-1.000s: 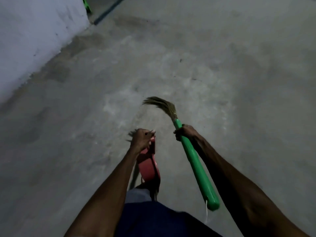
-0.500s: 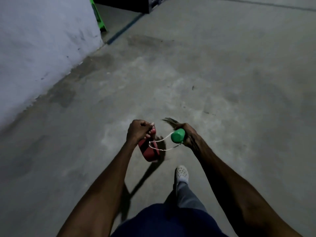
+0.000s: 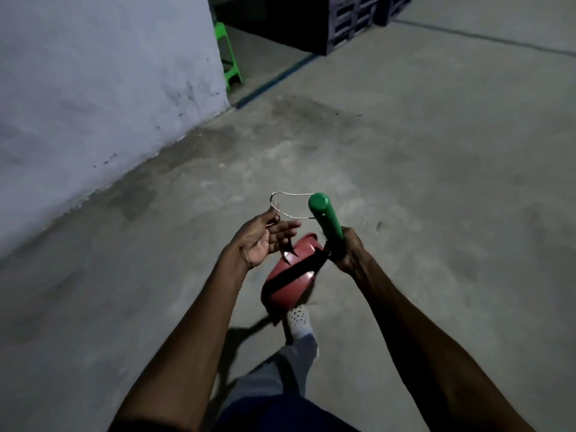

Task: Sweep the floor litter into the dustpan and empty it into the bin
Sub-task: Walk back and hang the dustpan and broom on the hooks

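The left hand (image 3: pixel 265 236) has let go of the red dustpan (image 3: pixel 291 277) it gripped half a second ago; now it lies palm up, fingers loose, touching the broom's hanging cord (image 3: pixel 288 204). The right hand (image 3: pixel 344 249) grips the green broom handle (image 3: pixel 325 218), end upward, with the dustpan hanging just below this grip. Both tools appear gathered into one hand; no bin visible.

One broom (image 3: pixel 325 219), one dustpan (image 3: pixel 293 275) (red), two hands.

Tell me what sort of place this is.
Probably a storeroom or warehouse corner: bare concrete floor with a dark painted line, a scuffed plain wall, and dark stacked pallets beside a green stool.
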`<state>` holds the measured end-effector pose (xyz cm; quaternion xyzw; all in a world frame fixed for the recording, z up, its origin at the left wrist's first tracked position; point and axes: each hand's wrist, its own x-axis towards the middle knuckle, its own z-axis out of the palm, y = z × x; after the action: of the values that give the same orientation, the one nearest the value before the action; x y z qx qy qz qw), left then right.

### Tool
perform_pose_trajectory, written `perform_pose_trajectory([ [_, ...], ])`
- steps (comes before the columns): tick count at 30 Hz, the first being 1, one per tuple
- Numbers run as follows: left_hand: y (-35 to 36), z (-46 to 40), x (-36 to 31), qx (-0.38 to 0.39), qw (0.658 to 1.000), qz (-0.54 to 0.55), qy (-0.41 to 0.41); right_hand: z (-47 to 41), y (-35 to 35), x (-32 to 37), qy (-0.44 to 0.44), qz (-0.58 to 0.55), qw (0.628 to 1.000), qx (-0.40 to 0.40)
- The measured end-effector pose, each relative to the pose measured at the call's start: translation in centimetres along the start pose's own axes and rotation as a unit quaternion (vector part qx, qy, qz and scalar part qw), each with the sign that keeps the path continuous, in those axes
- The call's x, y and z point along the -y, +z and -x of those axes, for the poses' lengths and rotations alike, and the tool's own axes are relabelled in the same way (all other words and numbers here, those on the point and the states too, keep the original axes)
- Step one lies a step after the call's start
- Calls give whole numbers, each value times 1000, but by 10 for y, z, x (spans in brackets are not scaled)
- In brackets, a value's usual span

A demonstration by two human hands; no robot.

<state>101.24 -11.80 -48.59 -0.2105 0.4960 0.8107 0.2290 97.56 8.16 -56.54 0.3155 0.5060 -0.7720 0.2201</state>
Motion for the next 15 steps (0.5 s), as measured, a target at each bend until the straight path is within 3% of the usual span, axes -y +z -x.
perform_pose_trajectory([
  [6,48,-125,-97,77,988,92,93,-119,28,113,6,14,999,-52],
  [10,79,-187,-173,99,976,91,169,-178,55,188,9,36,997,-70],
  [15,111,-260,-273,-3,966,26,256,-256,104,274,-1,42,997,-61],
])
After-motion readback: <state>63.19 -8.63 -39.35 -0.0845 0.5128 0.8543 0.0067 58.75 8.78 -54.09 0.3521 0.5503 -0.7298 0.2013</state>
